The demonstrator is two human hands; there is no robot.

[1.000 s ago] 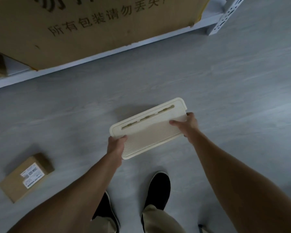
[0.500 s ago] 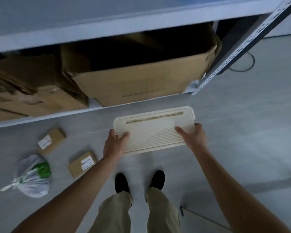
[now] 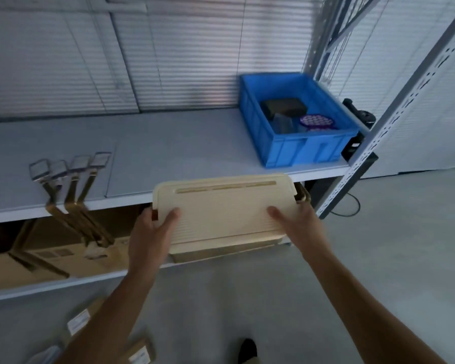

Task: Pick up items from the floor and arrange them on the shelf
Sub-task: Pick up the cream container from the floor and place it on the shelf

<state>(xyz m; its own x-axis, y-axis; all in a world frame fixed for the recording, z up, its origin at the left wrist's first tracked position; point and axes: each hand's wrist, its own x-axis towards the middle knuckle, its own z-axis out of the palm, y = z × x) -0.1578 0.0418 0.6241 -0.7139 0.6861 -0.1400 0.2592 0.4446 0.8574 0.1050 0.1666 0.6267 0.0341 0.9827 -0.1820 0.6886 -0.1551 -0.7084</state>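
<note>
I hold a cream ribbed plastic tray (image 3: 223,211) level in both hands, just in front of the grey shelf's front edge (image 3: 132,202). My left hand (image 3: 150,232) grips its left end with the thumb on top. My right hand (image 3: 297,222) grips its right end the same way. The tray's far rim, with a long slot, reaches the shelf edge at about shelf height. The shelf board behind it is bare between the tools and the crate.
A blue crate (image 3: 297,151) with dark items stands at the shelf's right end beside the perforated upright (image 3: 384,132). Several brass-handled tools (image 3: 71,179) overhang the shelf edge at left. Cardboard boxes (image 3: 53,256) fill the lower shelf. Small labelled boxes (image 3: 82,321) lie on the floor.
I have stood up and raised the tray from near the floor to the height of the upper shelf. Both hands kept their hold on its ends.
</note>
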